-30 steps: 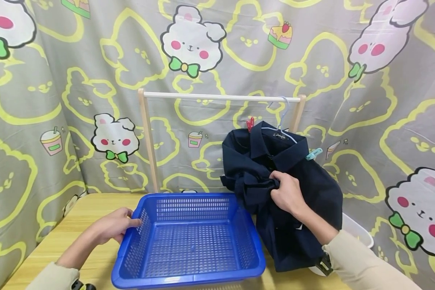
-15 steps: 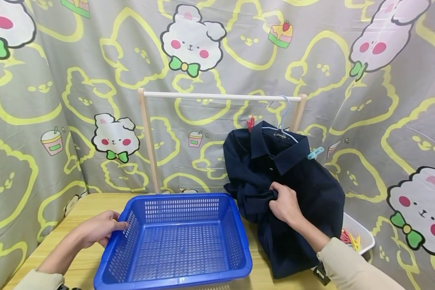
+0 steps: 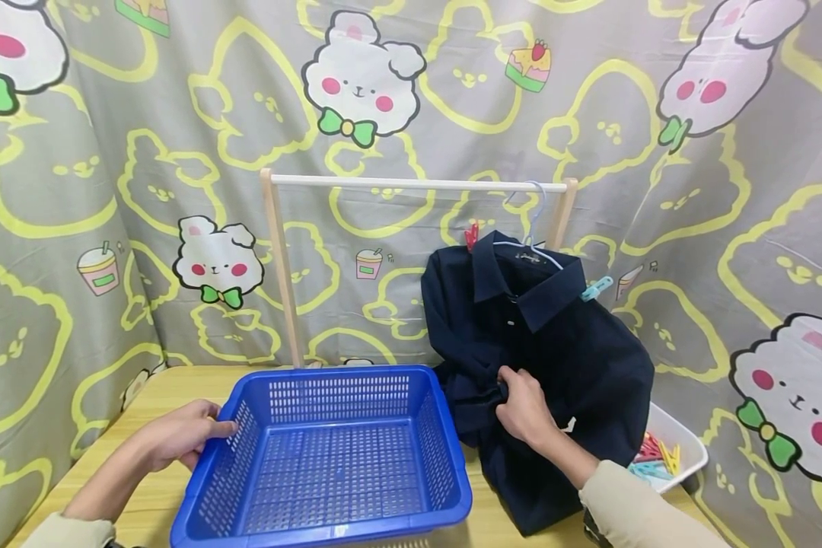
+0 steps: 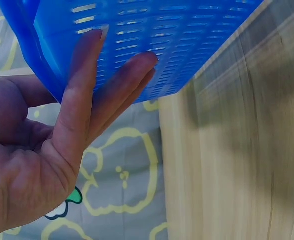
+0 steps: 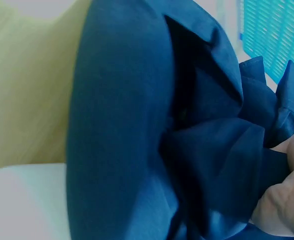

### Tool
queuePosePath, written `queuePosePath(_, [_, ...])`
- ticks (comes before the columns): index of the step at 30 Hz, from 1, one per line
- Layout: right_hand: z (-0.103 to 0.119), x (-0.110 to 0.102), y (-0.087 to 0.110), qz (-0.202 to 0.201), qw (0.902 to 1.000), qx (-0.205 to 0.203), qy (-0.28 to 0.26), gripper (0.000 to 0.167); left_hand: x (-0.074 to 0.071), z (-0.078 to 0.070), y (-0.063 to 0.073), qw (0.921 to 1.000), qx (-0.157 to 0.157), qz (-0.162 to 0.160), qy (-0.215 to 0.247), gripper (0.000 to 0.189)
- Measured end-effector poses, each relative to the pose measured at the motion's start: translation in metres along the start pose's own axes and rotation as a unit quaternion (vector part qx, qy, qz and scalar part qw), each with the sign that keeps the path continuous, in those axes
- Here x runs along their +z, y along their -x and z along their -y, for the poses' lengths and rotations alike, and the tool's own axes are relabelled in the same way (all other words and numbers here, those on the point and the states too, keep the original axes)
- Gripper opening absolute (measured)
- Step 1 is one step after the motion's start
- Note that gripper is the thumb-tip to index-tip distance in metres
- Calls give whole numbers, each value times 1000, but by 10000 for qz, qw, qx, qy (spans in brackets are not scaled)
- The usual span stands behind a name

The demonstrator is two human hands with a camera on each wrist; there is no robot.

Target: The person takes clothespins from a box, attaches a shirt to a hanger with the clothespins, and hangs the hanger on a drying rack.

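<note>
A blue plastic basket (image 3: 342,527) with slotted walls sits on the table with nothing in it. My left hand (image 3: 181,438) grips its left rim. The left wrist view shows the fingers (image 4: 79,80) flat along the outer wall and the thumb on the rim's other side. A dark navy collared shirt (image 3: 582,358) hangs from a light blue hanger (image 3: 548,257), with a red clothespin (image 3: 472,236) and a teal clothespin (image 3: 597,288) at its shoulders. My right hand (image 3: 524,407) pinches bunched cloth on the shirt's front. In the right wrist view, folds of the shirt (image 5: 122,125) hide the fingertips.
The hanger hooks over the white bar (image 3: 411,183) of a wooden-legged rack at the back. Partly behind the shirt, a white tub (image 3: 697,453) holds several coloured clothespins (image 3: 670,458). A patterned curtain (image 3: 397,320) encloses the wooden table (image 3: 154,396).
The basket has slid left and a little toward me with my left hand. My right hand has drawn the bunched cloth downward, so the shirt front hangs flatter and the tub's clothespins show.
</note>
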State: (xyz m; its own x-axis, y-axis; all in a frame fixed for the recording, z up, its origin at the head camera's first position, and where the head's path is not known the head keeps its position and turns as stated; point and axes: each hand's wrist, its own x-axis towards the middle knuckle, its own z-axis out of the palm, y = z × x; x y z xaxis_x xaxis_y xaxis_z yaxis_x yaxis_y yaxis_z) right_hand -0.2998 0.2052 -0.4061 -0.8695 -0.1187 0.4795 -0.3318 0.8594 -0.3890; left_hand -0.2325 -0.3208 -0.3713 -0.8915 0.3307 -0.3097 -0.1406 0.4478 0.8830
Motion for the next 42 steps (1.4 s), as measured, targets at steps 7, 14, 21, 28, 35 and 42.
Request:
queuePosePath(7, [-3,17,5,377,9987,-4,341,37,0,-1,0,10000,-21,11,-4,33])
queuePosePath(14, [-2,28,12,873,9913,-135,977,52,0,-3,1,10000,1,57,-6,33])
queuePosePath(21, [3,29,14,1010,9902,-5,969,55,1,-2,1,10000,-1,48,23,33])
queuePosePath(28, [5,30,16,1236,9881,42,911,56,4,-2,-1,10000,17,-11,-12,35])
queuePosePath(35, [3,29,18,1283,9874,34,927,54,10,-8,-3,10000,29,29,31,33])
queuePosePath(42, [2,27,18,1241,9873,-37,990,53,13,-12,-5,9999,97,-83,2,36])
